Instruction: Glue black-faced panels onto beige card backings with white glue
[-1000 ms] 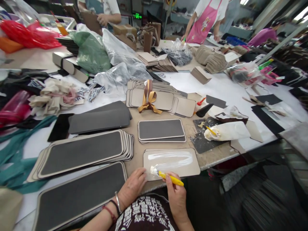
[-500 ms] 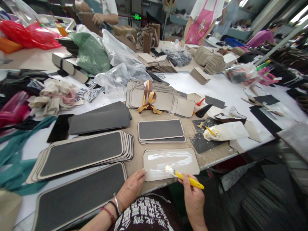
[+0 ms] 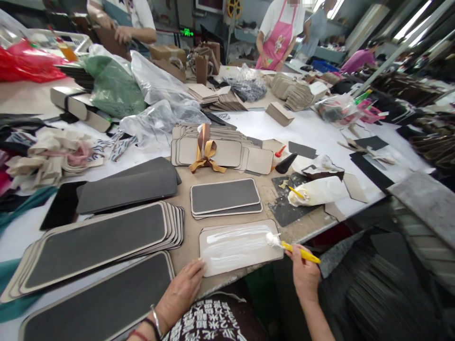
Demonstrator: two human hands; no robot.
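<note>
A beige cardboard panel (image 3: 245, 255) smeared with white glue lies at the table's near edge. My right hand (image 3: 302, 274) is closed round a yellow-handled brush (image 3: 298, 252); its glue-laden bristles rest on the panel's right end. My left hand (image 3: 183, 291) lies flat with fingers stretched, its fingertips pressing the panel's lower left corner. Just behind the panel sits a small stack of dark-faced panels (image 3: 225, 196).
Long dark-faced panels (image 3: 95, 241) are stacked to the left, grey sheets (image 3: 128, 184) behind them. A glue-smeared white holder with a second brush (image 3: 316, 192) lies at right. Ribbon-tied cardboard blanks (image 3: 213, 151), plastic bags and other workers stand farther back.
My right hand has drawn the brush from the panel's lower left to its right end, spreading more glue. The view has shifted slightly; my left hand stays on the corner.
</note>
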